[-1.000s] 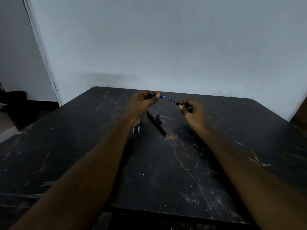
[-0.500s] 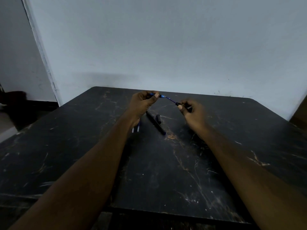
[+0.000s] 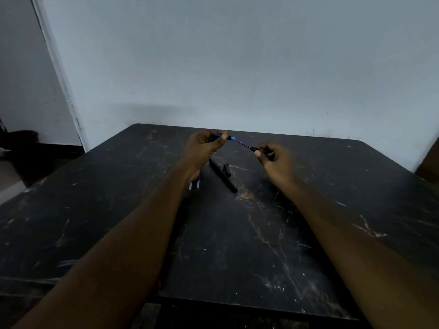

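Little has moved. The left hand (image 3: pixel 204 148) and the right hand (image 3: pixel 276 161) each keep a pinching grip on one end of the blue pen refill (image 3: pixel 241 143) above the bench (image 3: pixel 237 245).

Above the far middle of the dark scratched tabletop (image 3: pixel 237 245): left hand (image 3: pixel 204 148) and right hand (image 3: pixel 275 157), near each other, with a thin blue pen refill (image 3: pixel 240 143) between them, pinched at each end. On the table below the hands: a long black pen barrel (image 3: pixel 223 174), a short black cap (image 3: pixel 227 169) just beside it on the right. Left of the barrel, partly under the left wrist: two thin pale-tipped refills (image 3: pixel 194 184), side by side. Behind the table: a plain pale wall (image 3: pixel 237 67).
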### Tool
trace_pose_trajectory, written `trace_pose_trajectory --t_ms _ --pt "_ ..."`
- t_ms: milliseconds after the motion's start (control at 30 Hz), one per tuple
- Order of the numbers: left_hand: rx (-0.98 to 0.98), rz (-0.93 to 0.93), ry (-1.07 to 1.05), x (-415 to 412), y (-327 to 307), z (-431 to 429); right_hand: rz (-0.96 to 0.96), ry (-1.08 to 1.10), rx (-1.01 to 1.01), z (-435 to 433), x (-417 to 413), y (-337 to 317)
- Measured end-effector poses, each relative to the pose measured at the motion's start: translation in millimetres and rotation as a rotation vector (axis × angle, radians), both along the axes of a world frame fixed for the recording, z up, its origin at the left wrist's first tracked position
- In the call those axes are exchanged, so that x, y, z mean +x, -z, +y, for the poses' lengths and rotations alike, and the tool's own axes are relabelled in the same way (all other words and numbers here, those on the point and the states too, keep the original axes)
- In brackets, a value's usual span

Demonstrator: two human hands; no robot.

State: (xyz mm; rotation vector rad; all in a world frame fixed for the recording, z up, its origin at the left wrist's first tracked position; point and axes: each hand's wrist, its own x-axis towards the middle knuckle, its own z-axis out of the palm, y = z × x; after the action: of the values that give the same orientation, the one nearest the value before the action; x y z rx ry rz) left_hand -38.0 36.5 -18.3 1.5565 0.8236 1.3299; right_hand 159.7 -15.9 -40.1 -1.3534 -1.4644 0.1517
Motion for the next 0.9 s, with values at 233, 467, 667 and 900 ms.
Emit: trace_pose_trajectory --t_ms 233,467,667,900 --pt "-0.014 0.024 0.019 -1 0 -1 0.001 0.003 0.004 -1 -1 0" --pt "-0.007 0.131 0.090 1 3 -2 -0.003 -0.037 -0.015 -4 -4 -1" --pt "0.039 0.207 0.100 8 6 -4 -0.029 -0.057 -0.004 -8 -9 -4" --pt "0.037 0.205 0.094 8 6 -6 -0.014 -0.067 0.011 -11 -11 -4"
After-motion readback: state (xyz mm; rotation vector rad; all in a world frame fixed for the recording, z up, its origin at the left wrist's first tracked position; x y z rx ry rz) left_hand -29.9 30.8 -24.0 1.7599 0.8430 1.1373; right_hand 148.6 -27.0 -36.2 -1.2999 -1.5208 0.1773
